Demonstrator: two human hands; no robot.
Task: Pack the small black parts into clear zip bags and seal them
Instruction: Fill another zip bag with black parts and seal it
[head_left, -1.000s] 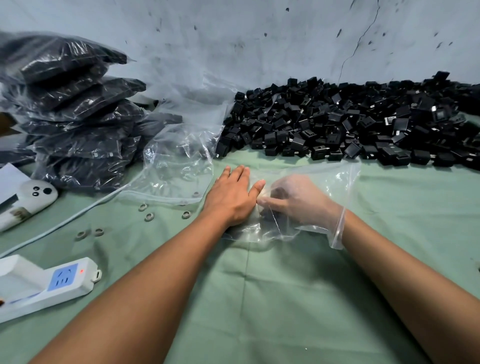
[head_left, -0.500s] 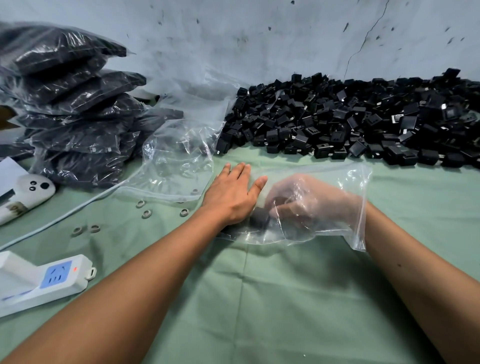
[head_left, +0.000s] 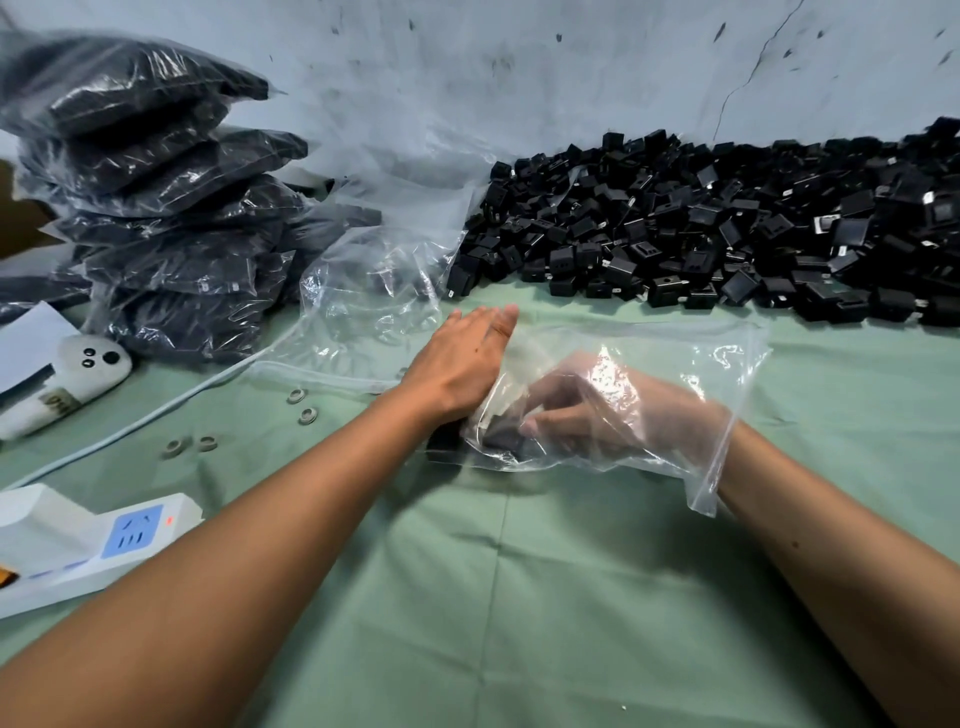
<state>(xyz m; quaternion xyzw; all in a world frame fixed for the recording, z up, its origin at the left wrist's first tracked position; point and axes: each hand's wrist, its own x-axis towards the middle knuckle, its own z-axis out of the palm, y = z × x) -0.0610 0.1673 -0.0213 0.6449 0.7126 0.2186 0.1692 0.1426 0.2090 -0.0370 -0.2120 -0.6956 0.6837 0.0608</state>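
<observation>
Two hands work one clear zip bag (head_left: 691, 364) at centre: right hand (head_left: 597, 415) inside it, fingers closed on a black part (head_left: 506, 439); left hand (head_left: 460, 364) flat, fingers spread, pressing the bag's nine-o'clock end. Loose parts (head_left: 727, 234) heap at one o'clock.

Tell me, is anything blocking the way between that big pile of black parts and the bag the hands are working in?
Nothing visible does. Only bare green cloth lies between the pile of black parts and the clear bag. The right hand is inside the bag; the left hand presses its closed end.
</observation>
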